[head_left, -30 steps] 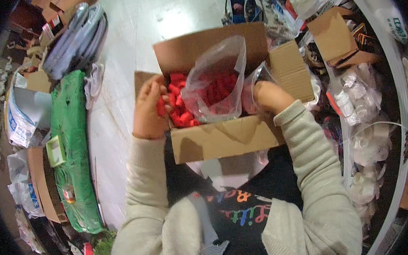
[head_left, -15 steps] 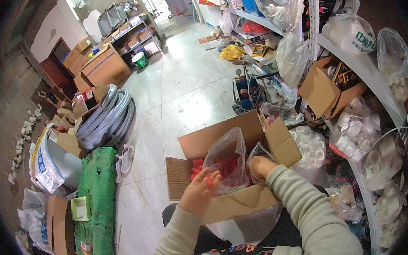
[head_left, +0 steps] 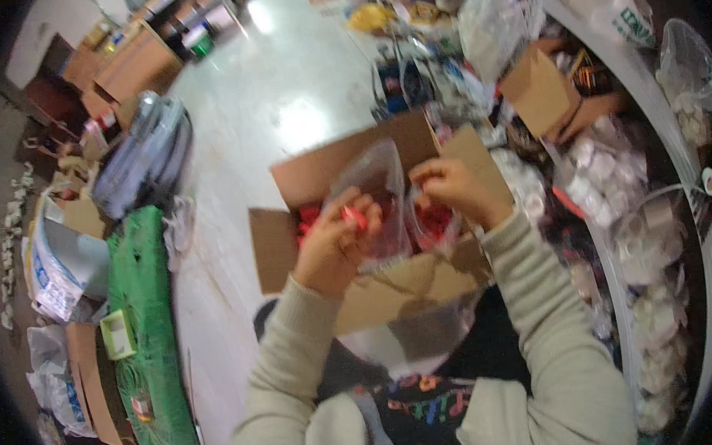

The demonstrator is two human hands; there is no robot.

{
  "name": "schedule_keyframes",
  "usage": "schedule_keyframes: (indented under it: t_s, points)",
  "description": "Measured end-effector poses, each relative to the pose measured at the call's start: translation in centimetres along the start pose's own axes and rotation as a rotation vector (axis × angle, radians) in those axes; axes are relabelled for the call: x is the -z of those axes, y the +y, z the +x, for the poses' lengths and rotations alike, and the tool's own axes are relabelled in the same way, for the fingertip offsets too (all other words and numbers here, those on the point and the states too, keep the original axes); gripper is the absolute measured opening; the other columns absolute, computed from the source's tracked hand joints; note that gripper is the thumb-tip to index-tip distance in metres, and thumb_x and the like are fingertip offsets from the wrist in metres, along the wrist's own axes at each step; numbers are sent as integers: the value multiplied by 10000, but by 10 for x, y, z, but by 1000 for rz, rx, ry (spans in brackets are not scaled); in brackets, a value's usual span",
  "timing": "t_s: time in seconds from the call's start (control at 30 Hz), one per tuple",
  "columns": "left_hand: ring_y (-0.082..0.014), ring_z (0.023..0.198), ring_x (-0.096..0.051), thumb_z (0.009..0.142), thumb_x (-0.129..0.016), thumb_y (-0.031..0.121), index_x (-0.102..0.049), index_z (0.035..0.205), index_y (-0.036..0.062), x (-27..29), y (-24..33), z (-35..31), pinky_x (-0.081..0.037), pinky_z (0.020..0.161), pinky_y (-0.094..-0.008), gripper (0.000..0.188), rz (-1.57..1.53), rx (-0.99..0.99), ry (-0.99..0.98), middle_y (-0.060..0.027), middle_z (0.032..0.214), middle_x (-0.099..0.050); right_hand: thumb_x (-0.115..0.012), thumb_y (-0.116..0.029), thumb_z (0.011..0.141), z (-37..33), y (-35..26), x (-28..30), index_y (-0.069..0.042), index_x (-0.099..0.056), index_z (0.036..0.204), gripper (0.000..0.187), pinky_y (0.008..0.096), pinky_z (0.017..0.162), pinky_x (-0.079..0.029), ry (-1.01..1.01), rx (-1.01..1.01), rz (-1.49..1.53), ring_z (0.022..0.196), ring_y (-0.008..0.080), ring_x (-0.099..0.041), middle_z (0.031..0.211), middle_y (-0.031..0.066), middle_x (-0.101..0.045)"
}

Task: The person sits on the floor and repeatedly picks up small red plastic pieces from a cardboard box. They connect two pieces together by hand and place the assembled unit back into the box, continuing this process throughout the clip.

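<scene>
At frame centre, a red piece (head_left: 355,217), its long axis blurred, is grasped by the fingers of the left hand (head_left: 333,248), left of a clear bag (head_left: 438,231) pinched at its rim by the right hand (head_left: 468,190).

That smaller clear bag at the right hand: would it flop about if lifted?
Probably floppy: the smaller clear bag looks thin and see-through. It may also sag toward its bottom, since small red pieces show through its lower part and could shift if loose.
</scene>
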State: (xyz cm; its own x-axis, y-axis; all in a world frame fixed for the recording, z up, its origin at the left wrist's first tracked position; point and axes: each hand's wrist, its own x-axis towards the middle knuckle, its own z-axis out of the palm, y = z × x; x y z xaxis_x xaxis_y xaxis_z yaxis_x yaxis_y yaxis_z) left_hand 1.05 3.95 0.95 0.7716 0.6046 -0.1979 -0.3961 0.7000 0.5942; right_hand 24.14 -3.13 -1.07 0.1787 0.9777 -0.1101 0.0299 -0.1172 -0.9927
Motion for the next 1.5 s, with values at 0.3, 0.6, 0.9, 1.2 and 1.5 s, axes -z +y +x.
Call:
schedule_keyframes:
  t_s: [0.3,0.6,0.9,1.2,1.5]
  points:
    - [-194,924,-575,801,-591,46,-427,1206,56,4,-14,28,-511,748,-275,437,299,-95,29,-144,1081,-547,-619,-66,788,-4,-22,-21,-29,-501,1108,344,220,659,-497,-8,139,413,803,114,-588,951,89,-599]
    - [-45,647,-441,835,-571,79,-443,1227,61,23,-16,43,-400,596,-181,413,475,-184,28,26,849,-516,-629,-25,769,10,-13,-26,-35,-545,1056,299,221,723,-482,-81,66,336,806,111,-579,936,73,-608]
    - [-53,681,-510,813,-599,88,-487,1067,29,31,-17,47,-437,593,-185,284,479,-128,9,-15,861,-567,-630,-47,764,18,-9,-39,-21,-556,1096,342,252,761,-448,-52,312,29,906,136,-550,1045,77,-572]
    - [-42,586,-496,827,-592,129,-521,1020,17,25,-12,42,-421,519,-168,234,590,-78,97,-15,808,-581,-633,-58,738,17,-11,-39,-38,-586,987,254,310,716,-478,8,686,-448,839,264,-599,912,126,-615]
    - [-44,586,-502,840,-575,127,-521,1024,16,15,-21,40,-428,522,-178,222,497,-228,134,-19,794,-578,-609,-59,755,16,-12,-41,-37,-591,927,175,331,717,-486,49,786,-538,841,279,-601,928,131,-617]
